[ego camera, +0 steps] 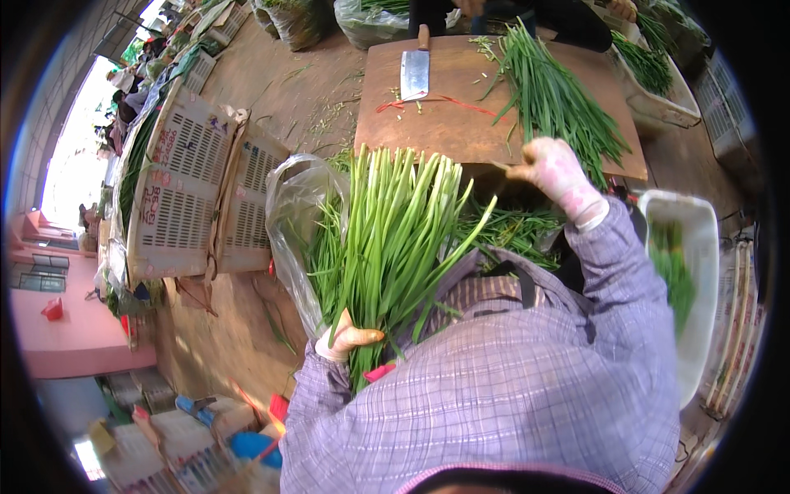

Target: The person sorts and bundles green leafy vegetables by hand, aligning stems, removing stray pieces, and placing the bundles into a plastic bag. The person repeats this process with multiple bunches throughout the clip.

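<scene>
My left hand (349, 338), in a glove with a white cuff, grips a thick bunch of garlic chives (395, 228) near its leafy lower end. The pale cut ends of the stalks fan out toward the board. My right hand (552, 170), in a pink-patterned white glove, is raised at the near edge of the wooden board (426, 139). Its fingers pinch a thin pale stem (498, 165). Just beyond it, another pile of chives (549, 99) lies on the board. A cleaver (415, 73) rests there too, with red tie string (457, 100) beside its blade.
A clear plastic bag (290, 185) stands left of the bunch, and loose greens (512, 228) lie below the board. Plastic crates (185, 179) stack at left. A white tub (685, 210) stands at right; another tub (685, 111) holds chives. Another person's hand (470, 6) shows at the top.
</scene>
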A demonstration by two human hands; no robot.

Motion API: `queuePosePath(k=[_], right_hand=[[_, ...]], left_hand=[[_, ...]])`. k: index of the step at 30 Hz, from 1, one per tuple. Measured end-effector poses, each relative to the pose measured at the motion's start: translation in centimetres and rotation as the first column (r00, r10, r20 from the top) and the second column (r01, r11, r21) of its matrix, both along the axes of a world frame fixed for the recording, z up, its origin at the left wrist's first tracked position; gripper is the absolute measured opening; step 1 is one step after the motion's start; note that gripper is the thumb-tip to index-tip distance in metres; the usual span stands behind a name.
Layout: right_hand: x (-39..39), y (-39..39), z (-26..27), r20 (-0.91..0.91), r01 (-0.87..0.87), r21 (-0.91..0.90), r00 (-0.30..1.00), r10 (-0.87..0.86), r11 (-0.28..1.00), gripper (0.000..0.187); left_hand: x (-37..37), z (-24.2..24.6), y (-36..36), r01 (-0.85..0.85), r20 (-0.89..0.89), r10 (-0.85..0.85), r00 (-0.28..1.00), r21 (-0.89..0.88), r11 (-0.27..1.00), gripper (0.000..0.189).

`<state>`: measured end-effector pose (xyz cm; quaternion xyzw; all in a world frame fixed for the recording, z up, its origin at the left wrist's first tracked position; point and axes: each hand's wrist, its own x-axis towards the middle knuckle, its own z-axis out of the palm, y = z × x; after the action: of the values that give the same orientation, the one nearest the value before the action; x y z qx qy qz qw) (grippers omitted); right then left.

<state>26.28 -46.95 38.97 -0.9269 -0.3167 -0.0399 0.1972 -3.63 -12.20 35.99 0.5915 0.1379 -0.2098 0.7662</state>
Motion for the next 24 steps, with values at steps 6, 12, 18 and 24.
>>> queuePosePath(k=[6, 12, 18, 24], right_hand=[[-2.2, -1.5, -4.0, -0.286, -0.145, 0.235, 0.935, 0.211, 0.961, 0.071], [-3.6, 0.8, -4.0, -0.760, 0.060, 0.520, 0.488, 0.429, 0.852, 0.101], [-8.0, 6.2, -7.9, -0.386, 0.502, 0.827, 0.176, 0.906, 0.255, 0.098], [-7.4, 6.4, -8.2, -0.377, 0.648, 0.744, 0.203, 0.904, 0.165, 0.086]], left_hand=[[0.5, 0.3, -0.3, -0.006, 0.074, 0.009, 0.997, -0.034, 0.999, 0.075], [0.9, 2.3, -0.8, -0.022, -0.012, 0.023, 1.000, 0.076, 0.997, 0.079], [1.9, 2.4, -3.4, 0.044, 0.190, -0.169, 0.967, 0.528, 0.848, 0.087], [1.7, 2.5, -6.9, 0.036, 0.078, -0.263, 0.962, 0.916, 0.400, 0.117]])
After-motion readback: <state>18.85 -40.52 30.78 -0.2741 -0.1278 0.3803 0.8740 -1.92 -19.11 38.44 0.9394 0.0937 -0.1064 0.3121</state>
